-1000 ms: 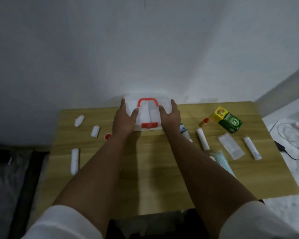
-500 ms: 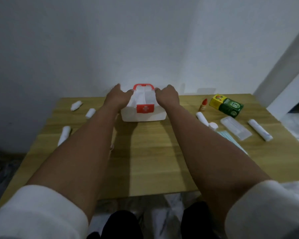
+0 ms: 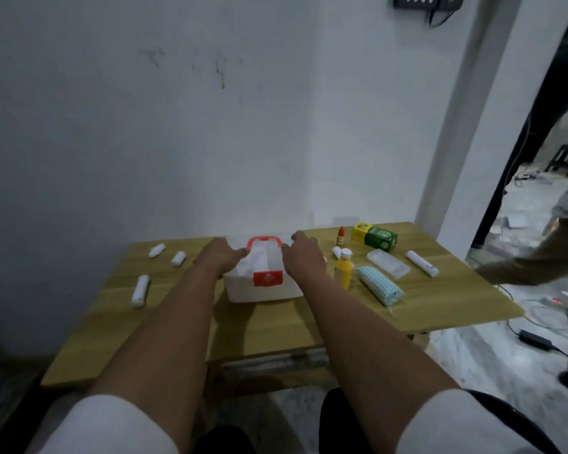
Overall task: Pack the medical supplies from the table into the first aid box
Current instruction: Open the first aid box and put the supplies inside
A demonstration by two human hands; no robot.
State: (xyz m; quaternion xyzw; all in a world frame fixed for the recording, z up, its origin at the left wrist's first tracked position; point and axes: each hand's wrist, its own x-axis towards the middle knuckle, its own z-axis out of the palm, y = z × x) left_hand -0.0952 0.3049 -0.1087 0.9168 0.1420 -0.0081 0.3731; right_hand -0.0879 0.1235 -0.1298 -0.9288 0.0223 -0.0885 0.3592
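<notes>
A white first aid box [image 3: 263, 291] with a red handle and red latch stands in the middle of the wooden table [image 3: 269, 326]. My left hand [image 3: 222, 255] rests on the left side of its lid and my right hand [image 3: 304, 257] on the right side. Three white bandage rolls [image 3: 140, 290] lie left of the box. To its right stand a yellow bottle [image 3: 343, 269] and a small red-capped bottle [image 3: 341, 236]. A green and yellow carton [image 3: 374, 236], a clear packet [image 3: 388, 264], a white tube [image 3: 421, 263] and blue face masks [image 3: 378, 284] lie there too.
A white wall rises right behind the table. On the right another person's arm [image 3: 532, 260] reaches toward the table's right edge. Cables and a power adapter [image 3: 535, 338] lie on the floor at the right.
My head has moved back and tilted up, so the table looks farther away. Both hands stay on the box's lid. Another person's arm has come into view at the right.
</notes>
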